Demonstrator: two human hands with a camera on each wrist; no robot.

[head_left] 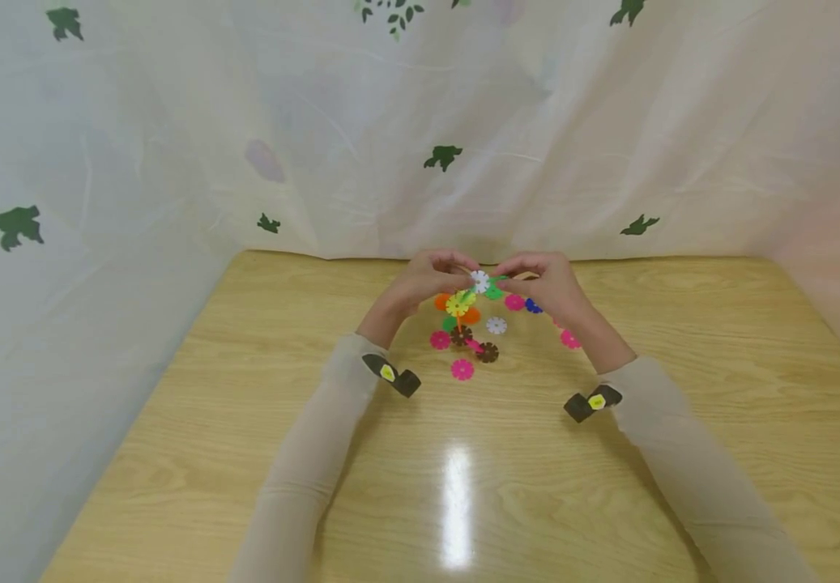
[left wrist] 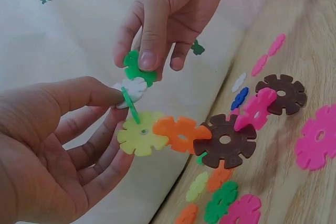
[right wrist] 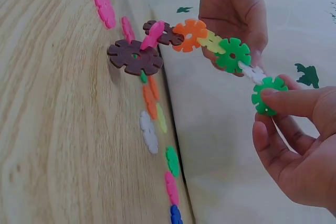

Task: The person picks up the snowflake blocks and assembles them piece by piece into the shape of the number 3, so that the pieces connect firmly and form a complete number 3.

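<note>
A chain of notched plastic snowflake discs hangs above the table between both hands. My left hand (head_left: 420, 283) pinches the white disc (left wrist: 137, 88) near the chain's upper end. At that end, the thumb and fingers of my right hand (head_left: 554, 287) grip a green disc (right wrist: 273, 84), which meets the white one. Down from the white disc come another green disc (right wrist: 233, 55), a yellow disc (left wrist: 142, 135), an orange disc (left wrist: 181, 134), a brown disc (left wrist: 224, 148), a pink disc (left wrist: 255, 108) and a second brown disc (left wrist: 283, 94).
Loose discs lie on the wooden table (head_left: 456, 421) beneath the chain, among them a pink one (head_left: 462, 369), a white one (head_left: 496, 325) and a blue one (head_left: 533, 305). A pale curtain (head_left: 361, 186) with green bird shapes hangs behind the table's far edge.
</note>
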